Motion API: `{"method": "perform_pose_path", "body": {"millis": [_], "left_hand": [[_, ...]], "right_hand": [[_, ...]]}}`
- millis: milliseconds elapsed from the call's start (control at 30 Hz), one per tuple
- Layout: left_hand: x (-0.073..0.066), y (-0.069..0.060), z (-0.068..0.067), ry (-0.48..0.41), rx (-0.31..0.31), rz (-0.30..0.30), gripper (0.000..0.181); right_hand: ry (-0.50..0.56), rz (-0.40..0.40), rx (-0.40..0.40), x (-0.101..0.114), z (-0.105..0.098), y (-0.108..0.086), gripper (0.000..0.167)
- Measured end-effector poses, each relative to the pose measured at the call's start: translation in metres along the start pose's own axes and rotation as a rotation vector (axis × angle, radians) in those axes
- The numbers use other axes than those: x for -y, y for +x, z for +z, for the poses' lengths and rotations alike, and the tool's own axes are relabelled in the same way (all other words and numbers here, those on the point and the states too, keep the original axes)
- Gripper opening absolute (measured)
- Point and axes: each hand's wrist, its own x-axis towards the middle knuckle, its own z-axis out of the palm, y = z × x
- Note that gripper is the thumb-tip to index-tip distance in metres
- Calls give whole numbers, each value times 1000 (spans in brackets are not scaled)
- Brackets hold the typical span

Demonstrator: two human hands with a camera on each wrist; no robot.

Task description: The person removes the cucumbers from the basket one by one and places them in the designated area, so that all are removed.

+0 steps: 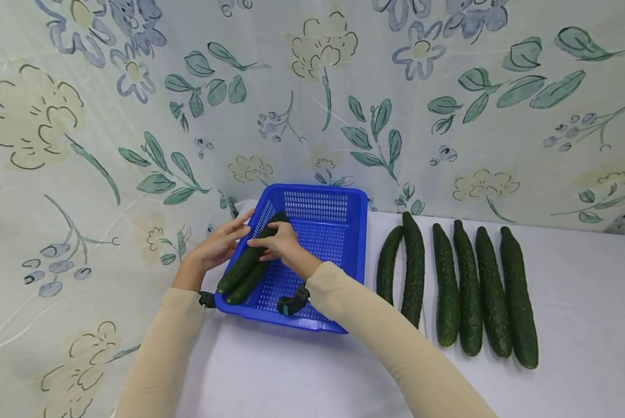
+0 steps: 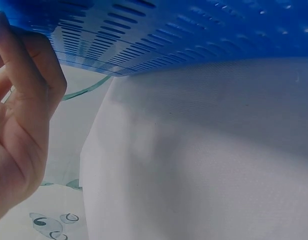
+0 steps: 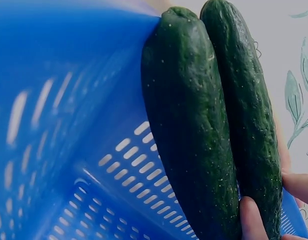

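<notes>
Head view: right hand (image 1: 282, 241) pinches cucumber (image 1: 239, 270), left hand (image 1: 218, 244) spread against basket (image 1: 357, 232).

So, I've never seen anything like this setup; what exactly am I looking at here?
There is no machine working here, only a person's two bare hands. The wide picture comes from a camera worn on the head, looking forward and down; the other two come from cameras on the left and right wrists. On the white cloth-covered table sits a rectangular blue plastic basket with slotted sides; to its right lie six long, dark-green cucumbers. The right hand pinches another cucumber at the basket's left side, with one more right beside it. The left hand is at the outside of that same side.
</notes>
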Motion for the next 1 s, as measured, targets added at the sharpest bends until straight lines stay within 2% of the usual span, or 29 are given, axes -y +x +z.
{"method": "perform_pose_path", "body": {"millis": [333,733,1000], "left_hand": [[0,-3,2,1,-14,-3,56],[0,-3,2,-5,-18,-5,56],[-1,0,2,20,-21,7,57]], "right_hand": [[57,49,-24,0,0,3,72],[241,104,96,1,-15,4,73],[249,101,141,4,-25,5,71]]}}
